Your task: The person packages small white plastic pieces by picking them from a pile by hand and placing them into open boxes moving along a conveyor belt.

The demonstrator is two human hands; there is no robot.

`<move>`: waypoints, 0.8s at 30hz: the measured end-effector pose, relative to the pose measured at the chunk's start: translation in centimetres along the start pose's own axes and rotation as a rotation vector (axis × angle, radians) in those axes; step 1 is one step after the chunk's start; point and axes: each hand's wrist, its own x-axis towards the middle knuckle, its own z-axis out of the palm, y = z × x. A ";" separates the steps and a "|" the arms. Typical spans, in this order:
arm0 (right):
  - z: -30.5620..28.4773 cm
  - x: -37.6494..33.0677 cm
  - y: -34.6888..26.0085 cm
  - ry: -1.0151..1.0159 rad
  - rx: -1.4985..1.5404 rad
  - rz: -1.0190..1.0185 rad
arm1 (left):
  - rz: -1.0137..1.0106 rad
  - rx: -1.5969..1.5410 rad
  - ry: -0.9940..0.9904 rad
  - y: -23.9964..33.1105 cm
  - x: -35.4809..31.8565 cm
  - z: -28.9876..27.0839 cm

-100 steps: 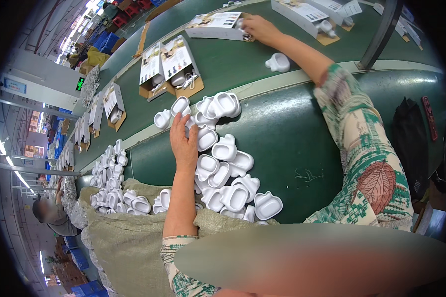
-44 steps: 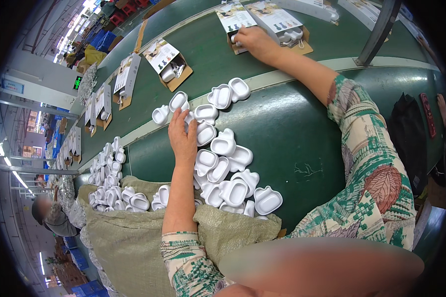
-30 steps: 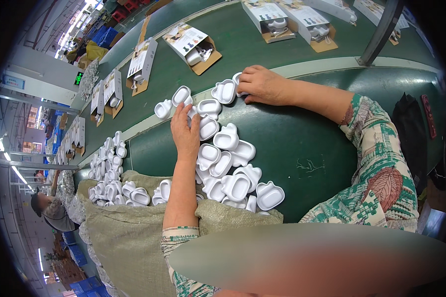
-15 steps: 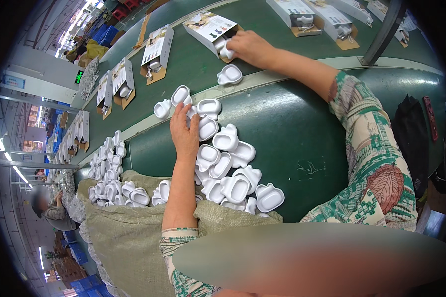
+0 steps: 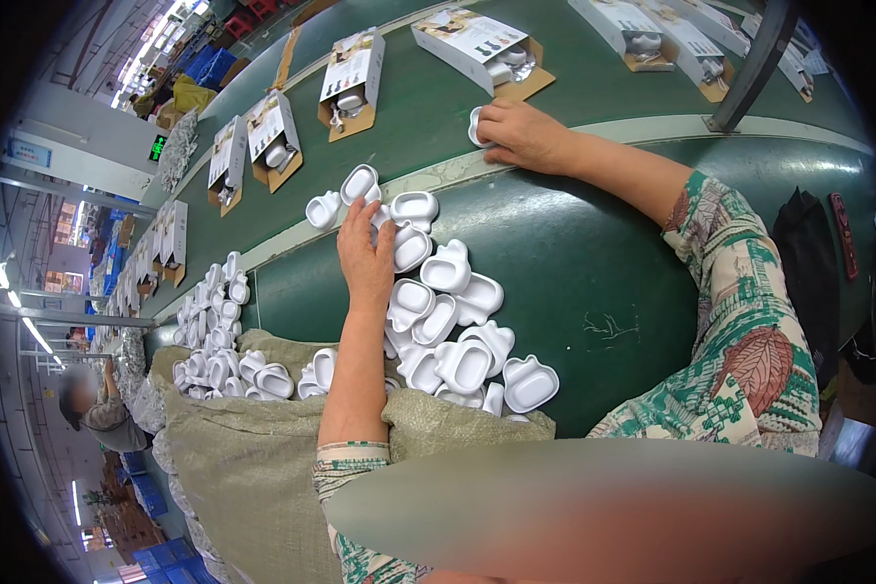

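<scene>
White, glossy, plastic-looking dish with a rounded hollow (image 5: pixel 474 127) is at the right hand (image 5: pixel 528 136), fingers and thumb curled round its edge, just beyond a long pale strip (image 5: pixel 642 127). Can't tell if it's lifted or just pinched against the far green work surface (image 5: pixel 409 127). Tip: grip the rim with thumb opposite fingers, since a shell that smooth would probably skate. Left hand (image 5: pixel 367 255) is relaxed, fingers loosely extended over the far end of a heap of matching white dishes (image 5: pixel 462 367). Go light there imo, they overlap and could slide. Farther out, flat printed cardboard boxes (image 5: pixel 457 41) stand end-flaps out, white parts showing inside. On the near side, a drab olive woven sack (image 5: pixel 253 467) bunches against the heap.
</scene>
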 end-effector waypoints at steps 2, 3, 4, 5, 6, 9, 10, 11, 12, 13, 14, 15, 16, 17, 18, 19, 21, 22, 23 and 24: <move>0.2 -0.2 0.9 0.014 -0.054 0.005 | -0.010 -0.024 -0.006 0.2 0.1 0.5; 0.2 -0.2 1.0 0.028 -0.094 0.003 | 0.013 -0.022 0.008 0.3 0.1 0.5; 0.2 -0.2 1.1 0.037 -0.090 0.030 | 0.004 -0.018 0.016 0.3 0.1 0.4; 0.2 -0.2 1.2 0.034 -0.084 0.019 | 0.011 -0.012 0.015 0.3 0.2 0.2; 0.1 -0.2 1.2 0.043 -0.142 0.047 | 0.019 -0.009 0.012 0.3 0.2 0.1; 0.3 0.5 0.7 0.050 -0.210 0.075 | 0.027 0.007 0.028 -0.2 0.1 0.2; 0.4 1.0 0.3 0.081 -0.171 0.060 | 0.032 0.020 0.025 -0.3 0.1 0.2; 0.6 1.6 -0.1 0.113 -0.130 0.045 | 0.048 0.027 0.035 -0.4 0.1 0.3; 1.0 2.7 -0.2 0.109 -0.087 0.032 | 0.041 0.031 0.041 -0.3 0.0 0.4; 1.4 3.8 -0.4 0.106 -0.086 0.031 | 0.029 0.018 0.034 -0.2 0.1 0.5; 1.8 5.1 -0.5 0.144 -0.097 0.002 | 0.017 0.008 0.026 0.0 0.1 0.6; 2.6 6.6 -0.7 0.188 -0.100 -0.029 | 0.012 0.018 0.026 -0.3 -0.1 0.2; 3.3 7.9 -0.3 0.191 -0.098 -0.029 | 0.013 0.017 0.028 -0.3 -0.2 0.2; 3.9 9.3 0.1 0.166 -0.180 0.016 | 0.014 0.016 0.029 -0.4 -0.2 0.1; 4.8 10.3 1.0 0.139 -0.260 0.061 | 0.012 0.020 0.029 -0.5 -0.3 0.1; 5.6 10.8 3.0 0.172 -0.322 0.073 | 0.017 0.017 0.029 -0.1 -0.1 0.5; 6.2 12.0 5.2 0.151 -0.352 0.152 | 0.010 0.025 0.027 0.0 0.0 0.5; 6.0 12.3 5.9 0.154 -0.400 0.204 | 0.013 0.021 0.025 0.0 0.0 0.4; 5.7 12.3 6.6 0.157 -0.451 0.258 | 0.017 0.015 0.023 0.1 0.1 0.4; 5.6 12.2 6.9 0.212 -0.498 0.322 | 0.009 0.020 0.023 0.1 0.0 0.2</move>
